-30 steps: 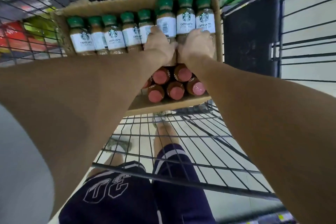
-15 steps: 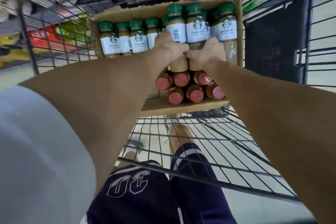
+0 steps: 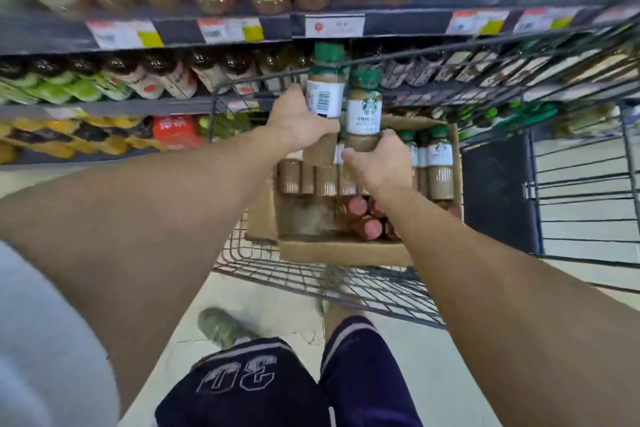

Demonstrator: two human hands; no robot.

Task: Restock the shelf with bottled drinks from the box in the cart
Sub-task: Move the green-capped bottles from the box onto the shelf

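Above the box (image 3: 341, 251), each outstretched hand's grip clasps a bottle.

Floor's (image 3: 277, 308) pale tile with a crack or two. There's a grey-green worn sneaker (image 3: 221, 326) planted on it, and dark navy basketball shorts (image 3: 249, 388) with a white-outlined "30" on one leg. A light grey sleeve (image 3: 38, 350) fills the lower left corner. A dark flat panel (image 3: 495, 194) stands off right, pretty blurry.
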